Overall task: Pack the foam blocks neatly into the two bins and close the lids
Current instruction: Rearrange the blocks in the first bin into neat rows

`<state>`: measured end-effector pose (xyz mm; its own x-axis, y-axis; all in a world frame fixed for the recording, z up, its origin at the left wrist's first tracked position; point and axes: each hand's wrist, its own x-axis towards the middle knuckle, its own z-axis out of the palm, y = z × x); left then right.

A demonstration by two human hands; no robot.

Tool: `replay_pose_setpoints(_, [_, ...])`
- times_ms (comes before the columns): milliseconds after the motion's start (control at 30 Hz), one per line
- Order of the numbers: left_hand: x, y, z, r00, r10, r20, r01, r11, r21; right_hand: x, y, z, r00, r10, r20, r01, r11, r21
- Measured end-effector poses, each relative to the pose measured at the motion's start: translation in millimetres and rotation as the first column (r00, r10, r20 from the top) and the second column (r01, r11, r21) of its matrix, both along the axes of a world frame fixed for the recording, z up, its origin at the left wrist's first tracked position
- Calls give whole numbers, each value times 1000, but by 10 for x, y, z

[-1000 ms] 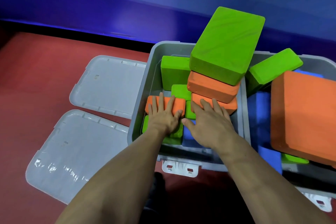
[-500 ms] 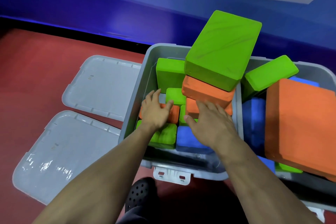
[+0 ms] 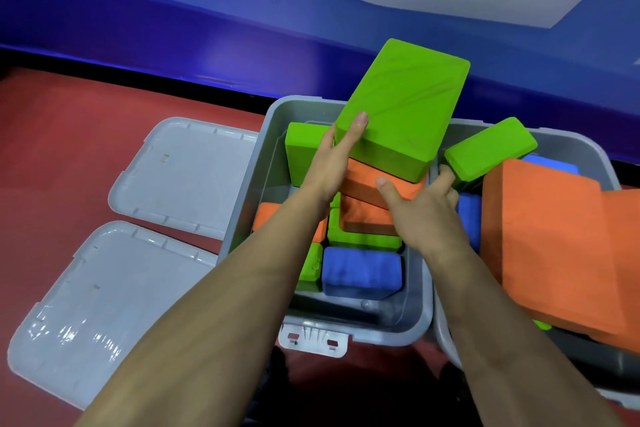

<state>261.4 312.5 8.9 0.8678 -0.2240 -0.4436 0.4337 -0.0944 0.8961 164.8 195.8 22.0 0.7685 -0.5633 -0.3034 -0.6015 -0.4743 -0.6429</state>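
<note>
Red floor [image 3: 86, 135] holds 2 lids [image 3: 187, 177]; both hands [image 3: 332, 163] grip stacked blocks [image 3: 401, 107].

Red floor [image 3: 86, 149]: two grey bins [image 3: 391, 326] side by side, two lids [image 3: 183, 177] flat beside.

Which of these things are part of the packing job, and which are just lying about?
Part of the job:
big green block, held by left hand
orange block, under right hand
left bin
right bin
two lids

Just lying about:
red floor
blue wall
</note>
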Motion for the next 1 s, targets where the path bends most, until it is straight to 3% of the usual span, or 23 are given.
replay_pose_setpoints(100, [18, -80, -1, 999, 5, -38, -5, 1000, 1, 41, -51, -43, 983, -34, 181, -11, 970, 242])
replay_pose_setpoints(200, [-10, -103, 11, 998, 61, -35, -62, 998, -29, 53, -67, -51, 964, -98, 248, 8, 940, 341])
replay_pose_setpoints(500, [-213, 207, 136, 980, 200, -10, -201, 977, -76, 41, 113, 99, 954, 3, 299, -99, 947, 305])
replay_pose_setpoints(700, [-556, 936, 337, 944, 329, 24, -328, 944, -41, -101, 607, 288, 963, 173, 209, -238, 907, 348])
replay_pose_setpoints(833, [-1001, 1303, 409, 898, 437, -44, -437, 899, -2, -264, 926, 301, 945, 298, 134, -327, 871, 366])
replay_pose_setpoints(1000, [-1360, 1568, 327, 884, 447, -134, -430, 892, 140, -437, 1128, 205, 905, 424, -26, -385, 845, 371])
